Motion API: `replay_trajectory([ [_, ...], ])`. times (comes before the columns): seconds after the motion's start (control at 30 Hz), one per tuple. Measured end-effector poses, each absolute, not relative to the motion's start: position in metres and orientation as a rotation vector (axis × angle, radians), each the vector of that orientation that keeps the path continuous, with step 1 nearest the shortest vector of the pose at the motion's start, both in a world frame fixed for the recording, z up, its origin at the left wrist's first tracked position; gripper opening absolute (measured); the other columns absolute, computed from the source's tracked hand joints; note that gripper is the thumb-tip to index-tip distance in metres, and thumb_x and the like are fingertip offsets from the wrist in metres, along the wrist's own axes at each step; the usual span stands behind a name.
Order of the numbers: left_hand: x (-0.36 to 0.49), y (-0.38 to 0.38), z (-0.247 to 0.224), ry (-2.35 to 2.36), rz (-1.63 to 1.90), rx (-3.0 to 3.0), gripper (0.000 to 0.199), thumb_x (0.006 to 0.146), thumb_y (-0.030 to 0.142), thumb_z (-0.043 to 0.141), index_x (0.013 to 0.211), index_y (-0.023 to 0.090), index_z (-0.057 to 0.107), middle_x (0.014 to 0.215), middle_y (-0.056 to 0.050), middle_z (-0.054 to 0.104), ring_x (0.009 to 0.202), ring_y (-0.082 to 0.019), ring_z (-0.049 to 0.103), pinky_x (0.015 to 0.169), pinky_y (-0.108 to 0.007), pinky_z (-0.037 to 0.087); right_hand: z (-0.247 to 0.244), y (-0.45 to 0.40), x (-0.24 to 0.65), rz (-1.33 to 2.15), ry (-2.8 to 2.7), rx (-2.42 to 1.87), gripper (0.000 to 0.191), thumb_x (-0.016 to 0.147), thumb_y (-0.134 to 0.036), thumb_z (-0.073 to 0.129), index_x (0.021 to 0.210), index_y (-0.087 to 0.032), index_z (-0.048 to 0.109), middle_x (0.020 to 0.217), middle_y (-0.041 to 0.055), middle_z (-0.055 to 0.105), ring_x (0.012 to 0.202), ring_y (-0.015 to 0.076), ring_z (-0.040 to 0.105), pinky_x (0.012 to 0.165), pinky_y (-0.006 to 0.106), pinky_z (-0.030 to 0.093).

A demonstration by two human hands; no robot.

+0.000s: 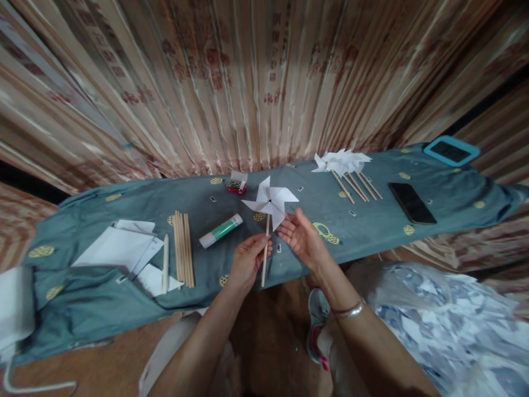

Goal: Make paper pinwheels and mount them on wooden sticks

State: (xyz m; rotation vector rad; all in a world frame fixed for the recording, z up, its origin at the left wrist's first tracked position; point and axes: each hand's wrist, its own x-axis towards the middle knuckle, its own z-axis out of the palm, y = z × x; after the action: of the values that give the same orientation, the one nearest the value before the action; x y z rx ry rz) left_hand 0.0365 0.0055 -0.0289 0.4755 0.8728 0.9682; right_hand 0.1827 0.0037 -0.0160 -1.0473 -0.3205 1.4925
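Observation:
A white paper pinwheel (263, 198) on a wooden stick is held upright in front of me, with a dark pin at its centre. My left hand (248, 259) pinches the stick between thumb and fingers. Beside the lower paper blade is my right hand (303, 237), palm up with its fingers spread; whether a fingertip touches the paper I cannot tell. A green and white glue stick (221, 230) lies left of the pinwheel. Behind it stands a small red box of pins (237, 183) with its lid raised.
Wooden sticks (184, 248), a white pencil-like rod (166, 264) and paper sheets (115, 248) lie left. Several finished pinwheels (343, 161), a phone (412, 203), a blue-framed device (452, 150) and green scissors handles (321, 229) are right. A bag of paper scraps (450, 325) stands below.

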Motion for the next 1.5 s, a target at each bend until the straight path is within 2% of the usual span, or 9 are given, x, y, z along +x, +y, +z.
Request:
replay_trajectory([
  [0.27, 0.036, 0.007, -0.029, 0.911, 0.975, 0.474, 0.034, 0.047, 0.027, 0.093, 0.070, 0.012, 0.074, 0.062, -0.002, 0.070, 0.054, -0.007, 0.061, 0.054, -0.016, 0.049, -0.007, 0.010, 0.192, 1.464, -0.356, -0.992, 0.039, 0.079, -0.060, 0.064, 0.091, -0.022, 0.065, 0.086, 0.0036, 0.073, 0.078, 0.0143, 0.068, 0.074, 0.023, 0.054],
  [0.47, 0.033, 0.009, -0.033, 0.914, 0.980, 0.509, 0.033, 0.049, 0.028, 0.091, 0.071, 0.011, 0.074, 0.064, -0.003, 0.070, 0.055, -0.007, 0.060, 0.056, -0.018, 0.049, -0.004, 0.011, 0.194, 1.293, -0.467, -1.018, 0.047, 0.077, -0.056, 0.067, 0.117, -0.032, 0.060, 0.101, -0.0004, 0.072, 0.092, 0.0146, 0.069, 0.080, 0.025, 0.054],
  [0.67, 0.032, 0.010, -0.031, 0.902, 0.975, 0.518, 0.034, 0.048, 0.028, 0.091, 0.072, 0.011, 0.074, 0.061, -0.002, 0.068, 0.054, -0.006, 0.059, 0.056, -0.016, 0.048, -0.002, 0.014, 0.197, 1.262, -0.498, -0.988, 0.038, 0.078, -0.054, 0.068, 0.104, -0.027, 0.067, 0.110, 0.0013, 0.071, 0.097, 0.0149, 0.069, 0.081, 0.023, 0.055],
  [0.8, 0.031, 0.012, -0.032, 0.931, 1.009, 0.524, 0.031, 0.050, 0.026, 0.090, 0.071, 0.011, 0.074, 0.062, -0.002, 0.069, 0.054, -0.007, 0.059, 0.056, -0.017, 0.048, -0.001, 0.011, 0.196, 1.250, -0.533, -1.017, 0.040, 0.080, -0.057, 0.065, 0.101, -0.024, 0.068, 0.114, 0.0041, 0.072, 0.100, 0.0177, 0.070, 0.079, 0.025, 0.055],
  [1.0, 0.031, 0.014, -0.033, 0.943, 1.027, 0.513, 0.032, 0.048, 0.027, 0.090, 0.070, 0.011, 0.073, 0.063, -0.002, 0.069, 0.054, -0.007, 0.059, 0.056, -0.018, 0.047, -0.003, 0.009, 0.196, 1.263, -0.570, -1.047, 0.045, 0.080, -0.061, 0.063, 0.101, -0.022, 0.068, 0.112, 0.0061, 0.073, 0.101, 0.0189, 0.071, 0.079, 0.024, 0.055],
  [1.33, 0.031, 0.014, -0.031, 0.956, 1.033, 0.528, 0.035, 0.045, 0.029, 0.091, 0.071, 0.012, 0.074, 0.062, -0.002, 0.069, 0.053, -0.007, 0.059, 0.056, -0.018, 0.047, -0.002, 0.006, 0.196, 1.308, -0.547, -1.037, 0.041, 0.079, -0.057, 0.066, 0.096, -0.020, 0.070, 0.098, 0.0055, 0.076, 0.088, 0.0153, 0.071, 0.073, 0.022, 0.054],
  [1.5, 0.031, 0.013, -0.031, 0.952, 1.035, 0.552, 0.036, 0.047, 0.029, 0.091, 0.072, 0.012, 0.073, 0.062, -0.001, 0.069, 0.054, -0.007, 0.059, 0.057, -0.017, 0.048, -0.005, 0.007, 0.194, 1.272, -0.530, -1.059, 0.036, 0.071, -0.050, 0.078, 0.087, -0.019, 0.070, 0.085, 0.0038, 0.077, 0.077, 0.0142, 0.071, 0.069, 0.023, 0.053],
])
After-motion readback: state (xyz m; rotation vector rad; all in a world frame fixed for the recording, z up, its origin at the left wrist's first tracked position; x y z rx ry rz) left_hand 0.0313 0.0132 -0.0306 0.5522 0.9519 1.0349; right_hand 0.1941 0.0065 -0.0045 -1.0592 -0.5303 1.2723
